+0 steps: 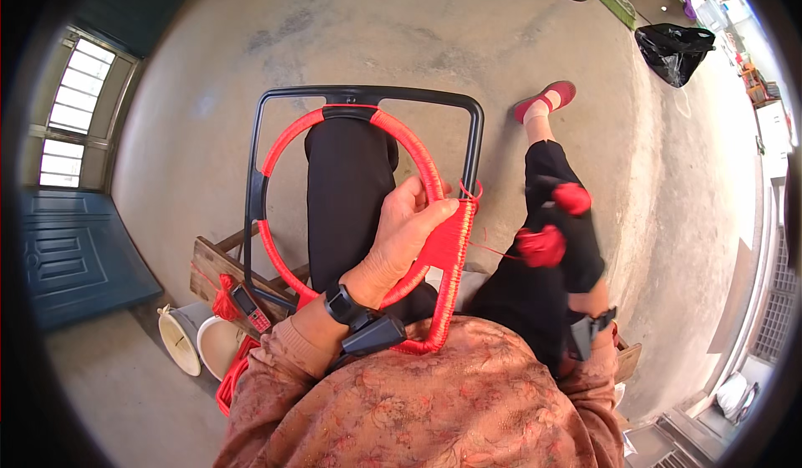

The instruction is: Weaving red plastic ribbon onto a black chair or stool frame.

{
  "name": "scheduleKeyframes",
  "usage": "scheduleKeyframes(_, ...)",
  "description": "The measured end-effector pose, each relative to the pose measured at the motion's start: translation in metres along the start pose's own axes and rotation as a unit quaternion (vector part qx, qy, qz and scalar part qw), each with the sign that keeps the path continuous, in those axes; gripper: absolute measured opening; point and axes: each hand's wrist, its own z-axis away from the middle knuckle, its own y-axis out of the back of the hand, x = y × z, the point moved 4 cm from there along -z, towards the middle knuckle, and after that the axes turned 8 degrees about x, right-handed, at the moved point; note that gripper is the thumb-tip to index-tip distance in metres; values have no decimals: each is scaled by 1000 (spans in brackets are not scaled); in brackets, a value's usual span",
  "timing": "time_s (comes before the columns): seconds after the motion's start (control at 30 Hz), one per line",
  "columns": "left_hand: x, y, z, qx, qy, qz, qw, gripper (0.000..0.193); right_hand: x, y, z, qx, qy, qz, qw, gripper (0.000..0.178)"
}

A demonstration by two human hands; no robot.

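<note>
Head view: left hand (409, 230) gripping red-wrapped ring (422, 163) inside black frame (368, 94) on lap; right hand (576, 242) closed on red cord bundle (543, 246). Woven corner panel (451, 251) done, most of frame bare.

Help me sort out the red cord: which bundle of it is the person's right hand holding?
The bundle over the right knee, gripped by the gloved right hand and joined by a strand to the frame. The other bundle lies untouched on the wooden bench.
</note>
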Motion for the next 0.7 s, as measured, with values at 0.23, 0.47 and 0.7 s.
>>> scheduleKeyframes(0.23, 3, -5, 2, -12, 20, 84, 996, 28, 20, -38, -4, -89, -121, 100, 984, 21)
scheduleKeyframes(0.47, -2, -2, -1, -56, 76, 136, 986, 15, 11, -31, -1, 29, 24, -78, 996, 18)
scheduleKeyframes(0.7, -2, -3, 1, -60, 86, 145, 984, 12, 21, -35, -12, -30, -4, -379, 925, 18)
